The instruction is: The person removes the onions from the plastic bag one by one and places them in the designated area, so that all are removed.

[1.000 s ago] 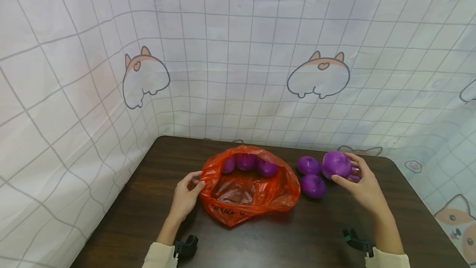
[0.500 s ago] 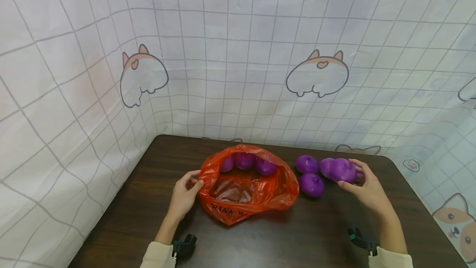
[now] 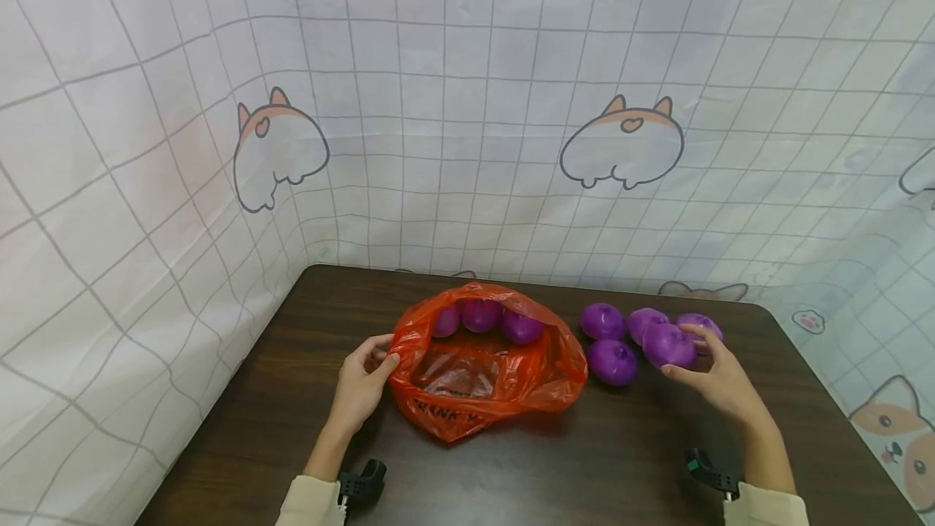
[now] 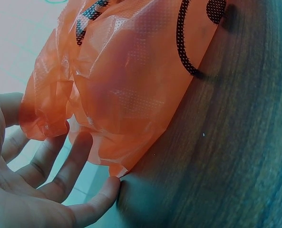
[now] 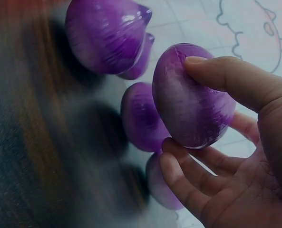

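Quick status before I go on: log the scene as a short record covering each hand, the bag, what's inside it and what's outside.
Left hand: grips the left edge of the red plastic bag
Right hand: holds a purple onion between thumb and fingers
Bag state: mouth open, black lettering on the near side
Inside bag: three onions visible
Outside bag: four loose onions to its right, besides the held one
Surface: dark wooden table

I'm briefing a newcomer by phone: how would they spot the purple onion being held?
On the dark table, find the red bag. To its right, purple onions cluster. The wanted onion alone is pinched by the right hand.
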Demonstrator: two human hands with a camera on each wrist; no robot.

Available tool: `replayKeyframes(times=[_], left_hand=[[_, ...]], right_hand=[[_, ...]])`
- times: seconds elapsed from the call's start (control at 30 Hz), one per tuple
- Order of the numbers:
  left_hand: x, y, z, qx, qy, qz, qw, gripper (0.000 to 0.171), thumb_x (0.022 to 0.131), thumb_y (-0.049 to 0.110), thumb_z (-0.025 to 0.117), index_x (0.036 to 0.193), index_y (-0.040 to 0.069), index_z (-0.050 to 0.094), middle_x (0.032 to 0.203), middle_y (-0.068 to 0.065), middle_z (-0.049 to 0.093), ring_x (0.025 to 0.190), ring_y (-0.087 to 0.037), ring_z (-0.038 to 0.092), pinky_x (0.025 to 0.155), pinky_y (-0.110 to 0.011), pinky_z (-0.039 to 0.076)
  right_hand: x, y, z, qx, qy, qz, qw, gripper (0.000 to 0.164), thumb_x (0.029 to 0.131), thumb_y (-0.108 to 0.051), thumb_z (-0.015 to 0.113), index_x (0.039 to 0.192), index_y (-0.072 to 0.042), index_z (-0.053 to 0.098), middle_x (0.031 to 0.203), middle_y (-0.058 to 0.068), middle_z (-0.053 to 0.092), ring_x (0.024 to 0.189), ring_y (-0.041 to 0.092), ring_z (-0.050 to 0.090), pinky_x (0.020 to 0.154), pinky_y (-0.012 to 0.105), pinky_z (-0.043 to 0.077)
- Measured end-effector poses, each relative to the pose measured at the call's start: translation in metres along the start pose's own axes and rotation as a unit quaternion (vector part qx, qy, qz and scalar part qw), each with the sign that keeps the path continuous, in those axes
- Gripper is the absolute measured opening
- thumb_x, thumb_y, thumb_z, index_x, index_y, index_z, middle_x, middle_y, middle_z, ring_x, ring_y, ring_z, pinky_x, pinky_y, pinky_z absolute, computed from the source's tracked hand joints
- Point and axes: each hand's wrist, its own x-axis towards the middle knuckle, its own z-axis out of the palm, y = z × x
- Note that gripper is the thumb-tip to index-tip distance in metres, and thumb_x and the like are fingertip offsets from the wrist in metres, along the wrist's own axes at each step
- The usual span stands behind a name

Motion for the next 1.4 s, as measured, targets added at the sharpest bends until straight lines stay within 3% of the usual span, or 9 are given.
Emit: replayKeyframes(times=[0.17, 0.47, 0.83, 1.13, 1.37, 1.4], left_hand=[[-0.002, 0.001, 0.000, -0.003, -0.005, -0.004, 1.0000, 0.031, 0.098, 0.011, 0.068, 0.129, 0.011, 0.068, 0.097, -0.013, 0.064, 0.083, -0.016, 0.054, 0.069, -0.024, 0.046], [0.001, 0.001, -0.001, 0.007, -0.004, -0.005, 1.0000, 0.031, 0.098, 0.012, 0.068, 0.129, 0.013, 0.068, 0.098, -0.013, 0.064, 0.084, -0.019, 0.055, 0.070, -0.025, 0.047], [0.001, 0.001, -0.001, -0.002, -0.011, -0.010, 0.9999, 0.032, 0.098, 0.012, 0.067, 0.130, 0.012, 0.067, 0.100, -0.014, 0.062, 0.085, -0.020, 0.055, 0.069, -0.024, 0.047], [0.000, 0.003, -0.001, -0.006, -0.012, -0.007, 0.9999, 0.032, 0.099, 0.012, 0.067, 0.131, 0.011, 0.067, 0.100, -0.015, 0.063, 0.084, -0.019, 0.054, 0.068, -0.023, 0.046], [-0.015, 0.040, -0.005, -0.009, -0.015, -0.017, 0.9997, 0.032, 0.099, 0.005, 0.064, 0.131, 0.001, 0.065, 0.101, -0.023, 0.061, 0.085, -0.023, 0.053, 0.068, -0.022, 0.044], [-0.014, 0.040, -0.005, -0.009, -0.014, -0.017, 0.9997, 0.032, 0.099, 0.005, 0.065, 0.131, 0.001, 0.065, 0.101, -0.022, 0.061, 0.085, -0.023, 0.053, 0.068, -0.022, 0.044]], right_hand=[[0.001, 0.011, 0.004, -0.017, -0.005, -0.004, 1.000, 0.084, 0.091, -0.032, 0.077, 0.156, -0.005, 0.031, 0.144, 0.038, 0.043, 0.122, 0.050, 0.053, 0.082, 0.046, 0.053], [0.005, 0.025, 0.009, -0.017, -0.006, -0.021, 1.000, 0.082, 0.090, -0.029, 0.079, 0.153, -0.002, 0.034, 0.141, 0.038, 0.047, 0.119, 0.048, 0.057, 0.080, 0.041, 0.050], [0.007, 0.033, 0.015, -0.027, -0.023, -0.012, 0.999, 0.080, 0.090, -0.027, 0.079, 0.152, -0.003, 0.035, 0.137, 0.035, 0.054, 0.120, 0.040, 0.058, 0.083, 0.038, 0.048], [0.007, 0.038, 0.017, -0.011, -0.035, -0.009, 0.999, 0.078, 0.092, -0.023, 0.076, 0.154, -0.003, 0.032, 0.138, 0.036, 0.052, 0.124, 0.045, 0.057, 0.088, 0.044, 0.050], [0.007, 0.039, 0.017, -0.008, -0.038, -0.008, 0.999, 0.079, 0.092, -0.023, 0.076, 0.154, -0.003, 0.030, 0.138, 0.035, 0.052, 0.123, 0.043, 0.057, 0.086, 0.041, 0.050], [0.008, 0.038, 0.016, -0.008, -0.038, -0.008, 0.999, 0.079, 0.092, -0.023, 0.076, 0.154, -0.003, 0.030, 0.138, 0.035, 0.052, 0.123, 0.043, 0.057, 0.086, 0.040, 0.050]])
